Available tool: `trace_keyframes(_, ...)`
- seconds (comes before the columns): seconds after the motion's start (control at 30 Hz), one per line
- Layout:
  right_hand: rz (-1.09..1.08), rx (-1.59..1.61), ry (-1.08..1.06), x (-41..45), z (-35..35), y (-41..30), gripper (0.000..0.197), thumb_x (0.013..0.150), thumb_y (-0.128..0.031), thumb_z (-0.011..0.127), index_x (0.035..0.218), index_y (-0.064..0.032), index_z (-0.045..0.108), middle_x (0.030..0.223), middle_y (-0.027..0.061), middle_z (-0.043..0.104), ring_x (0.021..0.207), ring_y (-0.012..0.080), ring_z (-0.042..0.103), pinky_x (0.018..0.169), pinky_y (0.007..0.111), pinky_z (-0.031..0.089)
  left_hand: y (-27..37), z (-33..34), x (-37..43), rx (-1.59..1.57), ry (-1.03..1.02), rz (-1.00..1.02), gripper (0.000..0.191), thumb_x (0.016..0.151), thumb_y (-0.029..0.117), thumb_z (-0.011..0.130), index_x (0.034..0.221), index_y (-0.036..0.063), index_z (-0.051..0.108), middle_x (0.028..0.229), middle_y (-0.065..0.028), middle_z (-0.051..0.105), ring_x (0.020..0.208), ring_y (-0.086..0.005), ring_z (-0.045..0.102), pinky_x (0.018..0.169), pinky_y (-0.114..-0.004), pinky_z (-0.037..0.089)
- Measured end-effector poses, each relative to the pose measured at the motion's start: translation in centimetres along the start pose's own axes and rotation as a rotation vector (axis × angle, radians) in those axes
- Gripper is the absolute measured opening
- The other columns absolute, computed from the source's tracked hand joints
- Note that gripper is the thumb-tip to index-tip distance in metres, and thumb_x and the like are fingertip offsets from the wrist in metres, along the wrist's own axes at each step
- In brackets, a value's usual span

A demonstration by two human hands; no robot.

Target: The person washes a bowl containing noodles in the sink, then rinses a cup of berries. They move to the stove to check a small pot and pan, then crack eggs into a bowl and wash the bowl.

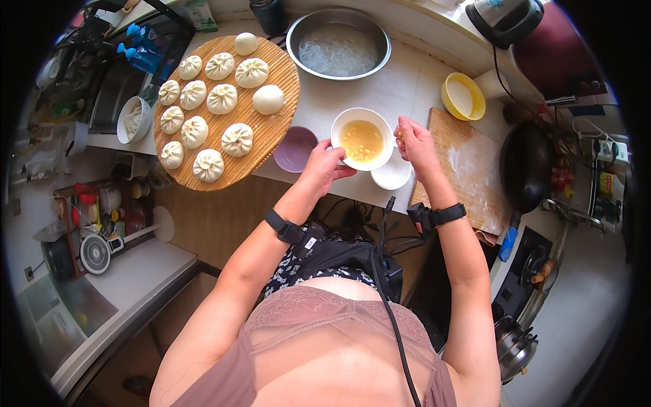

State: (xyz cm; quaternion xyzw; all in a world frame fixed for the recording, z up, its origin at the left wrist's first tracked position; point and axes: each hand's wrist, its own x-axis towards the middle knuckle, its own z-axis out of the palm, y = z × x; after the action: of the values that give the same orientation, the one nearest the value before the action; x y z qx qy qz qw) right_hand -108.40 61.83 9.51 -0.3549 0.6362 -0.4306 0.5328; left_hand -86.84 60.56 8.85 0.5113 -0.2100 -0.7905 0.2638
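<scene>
My left hand (328, 165) grips the near left rim of a white bowl (337, 129), which holds yellowish liquid with pale yellow beans or kernels (363, 145) in it. Just right of that bowl, my right hand (414, 145) is closed around a few yellowish kernels (400, 136), partly hidden by its fingers. Under and beside the hands stands a smaller white bowl (391, 175). A purple bowl (296, 148) is left of my left hand. Farther left, a round slatted board (277, 129) bears several pleated buns (222, 98) and smooth dough balls (268, 99).
A steel basin (338, 76) of water with translucent strips or noodles is at the back. At right are a floured wooden board (468, 152), a yellow bowl (478, 109) and a black wok (526, 165). Black cables (379, 249) hang near the counter's edge.
</scene>
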Motion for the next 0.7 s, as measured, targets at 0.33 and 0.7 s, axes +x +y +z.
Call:
trace_keyframes(0.33,0.192,-0.667,-0.124,-0.5,-1.6,4.6,0.044,0.096,-0.037,0.042,0.097,0.0028,0.061,0.088,0.0201,0.066,0.079,0.0290,0.064,0.073,0.038,0.049,0.5,-1.1,-0.3,0.019,0.045,0.059,0.044,0.082,0.003,0.050,0.124,-0.0035,0.042,0.113,-0.0155,0.053,0.098,-0.0289,0.061,0.080,-0.041,0.056)
trace_keyframes(0.7,0.225,-0.458,-0.138,-1.1,-3.0,2.9,0.034,0.098,-0.027,0.045,0.101,0.0033,0.061,0.085,0.0078,0.064,0.080,0.0138,0.061,0.070,0.028,0.052,0.5,-0.8,-0.3,0.038,0.011,0.082,0.053,0.079,0.003,0.052,0.129,-0.0044,0.037,0.111,-0.0173,0.054,0.092,-0.0271,0.062,0.075,-0.039,0.058)
